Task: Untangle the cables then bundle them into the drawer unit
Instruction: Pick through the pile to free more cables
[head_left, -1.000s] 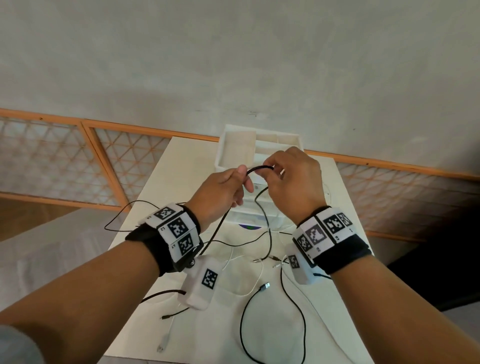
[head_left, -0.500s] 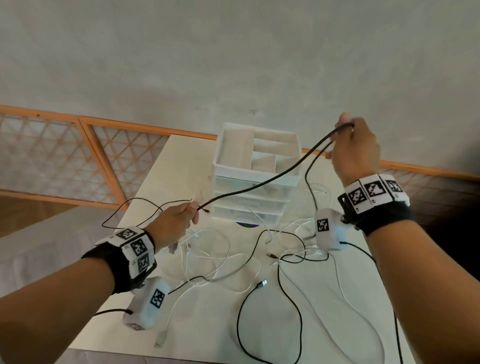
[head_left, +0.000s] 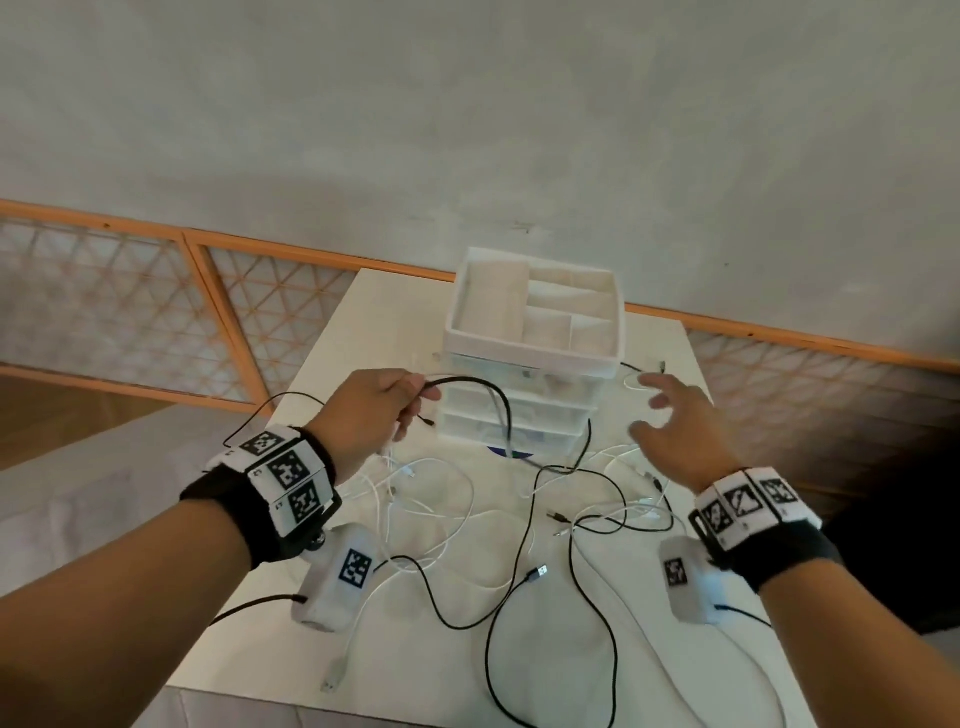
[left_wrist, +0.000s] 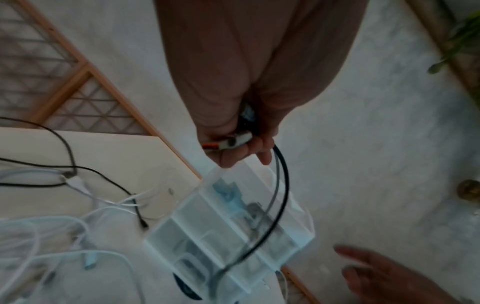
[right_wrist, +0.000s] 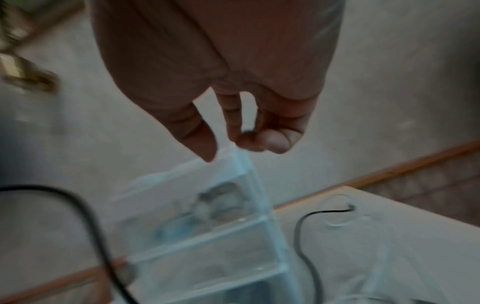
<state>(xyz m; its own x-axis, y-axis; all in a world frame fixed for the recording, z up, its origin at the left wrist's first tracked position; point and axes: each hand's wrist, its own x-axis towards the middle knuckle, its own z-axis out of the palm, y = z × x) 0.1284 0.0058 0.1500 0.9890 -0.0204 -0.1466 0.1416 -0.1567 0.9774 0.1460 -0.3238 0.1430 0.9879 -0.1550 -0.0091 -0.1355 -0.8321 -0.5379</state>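
My left hand grips a black cable near its end, left of the drawer unit. The cable arcs right across the unit's front and drops to the table. In the left wrist view the left hand also pinches a white plug with an orange tip, and the black cable loops over the clear drawers. My right hand hovers open with spread fingers, right of the unit, holding nothing. Its loose fingers hang above the drawer unit in the right wrist view.
Several black and white cables lie tangled on the white table in front of the unit. A USB plug lies mid-table. Another black cable end lies right of the unit. A wooden lattice rail runs behind the table.
My right hand let go of the black cable and dropped from high right to beside the unit. The taut cable went slack. My left hand moved up towards the unit.
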